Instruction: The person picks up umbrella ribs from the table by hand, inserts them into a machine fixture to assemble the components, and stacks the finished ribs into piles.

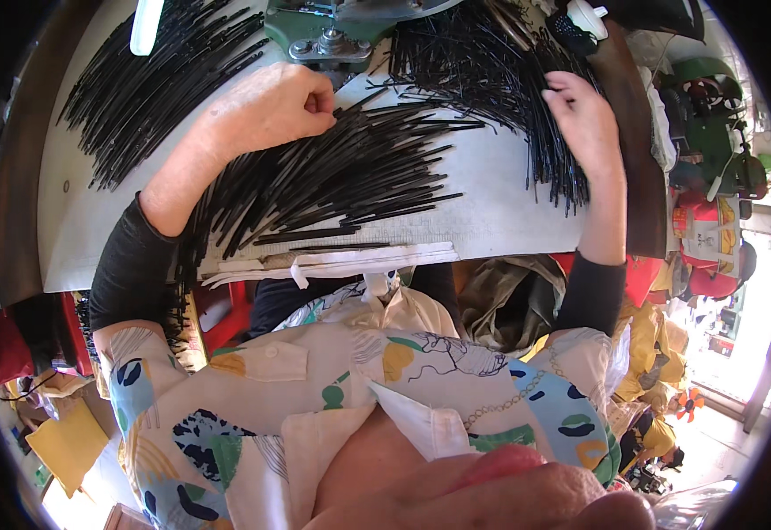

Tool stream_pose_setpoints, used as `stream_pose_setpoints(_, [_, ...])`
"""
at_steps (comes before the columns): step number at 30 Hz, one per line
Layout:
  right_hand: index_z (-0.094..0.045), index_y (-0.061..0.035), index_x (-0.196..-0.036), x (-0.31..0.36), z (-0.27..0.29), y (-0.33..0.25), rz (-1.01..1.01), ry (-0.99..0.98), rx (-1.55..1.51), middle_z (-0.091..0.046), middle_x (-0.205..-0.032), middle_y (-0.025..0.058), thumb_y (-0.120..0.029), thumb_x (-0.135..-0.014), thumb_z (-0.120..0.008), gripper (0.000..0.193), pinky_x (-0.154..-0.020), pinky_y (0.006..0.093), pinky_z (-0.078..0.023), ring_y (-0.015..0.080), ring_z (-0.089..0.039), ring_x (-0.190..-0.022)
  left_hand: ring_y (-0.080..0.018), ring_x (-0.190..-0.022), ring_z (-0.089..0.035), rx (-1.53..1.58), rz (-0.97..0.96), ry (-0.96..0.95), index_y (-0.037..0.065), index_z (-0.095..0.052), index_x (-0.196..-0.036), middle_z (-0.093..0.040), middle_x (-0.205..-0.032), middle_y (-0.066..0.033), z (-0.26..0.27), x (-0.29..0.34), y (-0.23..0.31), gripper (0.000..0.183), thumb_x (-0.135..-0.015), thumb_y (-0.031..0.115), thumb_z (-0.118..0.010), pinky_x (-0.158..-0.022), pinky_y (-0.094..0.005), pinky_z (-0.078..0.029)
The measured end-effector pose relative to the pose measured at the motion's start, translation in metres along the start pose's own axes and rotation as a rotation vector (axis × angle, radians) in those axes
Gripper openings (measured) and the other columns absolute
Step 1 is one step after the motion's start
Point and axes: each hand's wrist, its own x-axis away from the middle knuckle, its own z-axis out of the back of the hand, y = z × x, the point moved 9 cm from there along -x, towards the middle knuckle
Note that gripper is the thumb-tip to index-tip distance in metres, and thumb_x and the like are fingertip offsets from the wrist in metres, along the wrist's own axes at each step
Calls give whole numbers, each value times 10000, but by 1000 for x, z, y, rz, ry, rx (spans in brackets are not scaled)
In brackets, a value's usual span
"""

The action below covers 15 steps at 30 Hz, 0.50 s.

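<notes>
"Where were your hands?"
"My left hand (pixel 272 104) was curled beside the green machine (pixel 350 28); whether it gripped anything, I couldn't tell; my right hand (pixel 584 122) was half-open at the right-hand heap of black strips (pixel 474 71); nothing visibly held."
"Other strips?"
"One heap (pixel 160 88) lay left, another heap (pixel 328 177) nearer me; all on the pale table (pixel 500 216)."

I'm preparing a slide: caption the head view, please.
Left hand curled near a green machine, right hand at thin black strips on a pale worktable.
</notes>
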Motion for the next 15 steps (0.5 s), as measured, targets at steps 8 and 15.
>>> stream_pose_setpoints(8, [-604, -72, -914, -14, -20, -51, 178, 272, 360, -630, -812, 102, -216, -822, -575, 174, -635, 410, -495, 309, -622, -755, -194, -563, -559, 126, -58, 79, -8, -640, -794, -610, -654, -105, 9, -1, 2, 165, -727, 143, -647, -564, -295, -452])
stream_pose_setpoints(15, [-610, -73, -828, -35, -35, -37, 100, 136, 485, -638, -842, 135, -201, -808, -565, 137, -652, 417, -490, 340, -613, -736, -53, -492, -448, 368, 86, 39, 2, -652, -916, -577, -648, -14, 5, -5, -19, 201, -767, 135, -669, -464, -211, -382])
